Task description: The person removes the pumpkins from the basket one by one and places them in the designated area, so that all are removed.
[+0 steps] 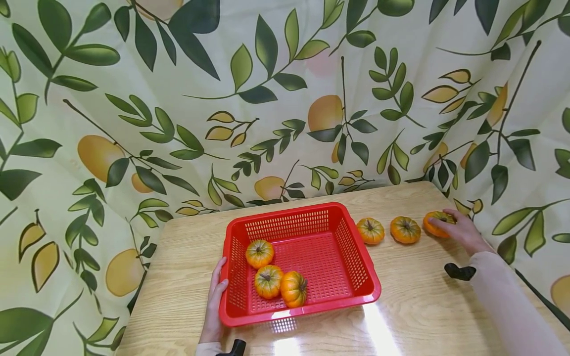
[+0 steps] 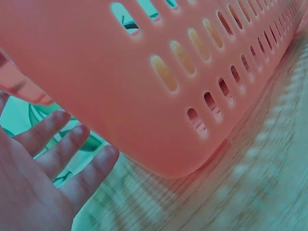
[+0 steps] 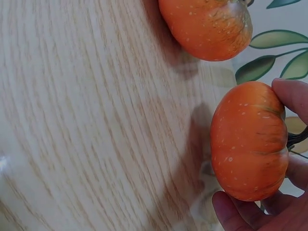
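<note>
A: How do the hands stand?

B: Well apart, with the basket between them. The right hand [image 1: 463, 231] has its thumb and fingers clamped round the outer pumpkin [image 3: 249, 144], near the right edge of the table [image 1: 178, 277]. The left hand [image 1: 214, 302] touches the left side of the red basket [image 1: 329, 305], its fingers stretched out along the edge.

A: Is the outer pumpkin off the wood?

B: I cannot tell; a shadow falls just beside it.

A: How close are its neighbours?

B: 2 pumpkins line up to its left: the middle pumpkin [image 1: 405, 230], then the inner pumpkin [image 1: 370, 231], just beside the basket's right wall. Narrow strips of wood separate the 3.

A: And room inside the basket?

B: 3 more sit in its left part: the rear pumpkin [image 1: 260, 253], the front-left pumpkin [image 1: 269, 281] and the front-right pumpkin [image 1: 294, 289], the front 2 seemingly touching. The red floor shows from there to the right wall.

A: Beyond that?

B: Wood runs in front of the row towards the right sleeve [image 1: 507, 296]. Leaf-print cloth [image 1: 285, 113] rises at the table's back edge and past its right edge.
</note>
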The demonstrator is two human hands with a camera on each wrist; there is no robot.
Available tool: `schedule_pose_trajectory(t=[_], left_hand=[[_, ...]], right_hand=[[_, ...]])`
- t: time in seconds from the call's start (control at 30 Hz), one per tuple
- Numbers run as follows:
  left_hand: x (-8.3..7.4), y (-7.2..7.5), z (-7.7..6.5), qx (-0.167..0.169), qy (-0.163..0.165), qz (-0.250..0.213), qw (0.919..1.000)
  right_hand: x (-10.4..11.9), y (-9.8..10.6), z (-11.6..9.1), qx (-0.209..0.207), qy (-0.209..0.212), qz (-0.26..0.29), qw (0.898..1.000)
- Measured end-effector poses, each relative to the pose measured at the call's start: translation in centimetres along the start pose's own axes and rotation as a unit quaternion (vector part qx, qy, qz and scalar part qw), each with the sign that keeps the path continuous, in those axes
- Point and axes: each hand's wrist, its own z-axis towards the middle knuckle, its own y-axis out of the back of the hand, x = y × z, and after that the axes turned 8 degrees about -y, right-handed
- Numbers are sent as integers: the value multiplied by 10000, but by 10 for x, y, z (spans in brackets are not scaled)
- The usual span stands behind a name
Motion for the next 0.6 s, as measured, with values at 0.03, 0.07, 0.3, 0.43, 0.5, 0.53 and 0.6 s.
schedule_pose_trajectory(t=[0.03, 0.07, 0.3, 0.43, 0.5, 0.53, 0.6], left_hand=[[0, 0, 0, -5, 5, 14, 10000], [0, 0, 0, -7, 10, 21, 10000], [-1, -1, 0, -46, 39, 50, 10000], [-1, -1, 0, -41, 29, 64, 10000], [-1, -2, 0, -46, 14, 88, 9999], [-1, -2, 0, -50, 6, 98, 9999], [-1, -2, 0, -61, -5, 118, 9999]], right_hand=[[-1, 0, 0, 20, 3, -5, 10000], [-1, 0, 0, 35, 1, 0, 10000], [-4, -1, 1, 124, -38, 19, 9999], [-5, -1, 2, 81, -42, -73, 9999], [-5, 0, 2, 89, -52, -70, 9999], [-5, 0, 2, 96, -51, -54, 9999], [-5, 0, 3, 106, -52, -19, 9999]])
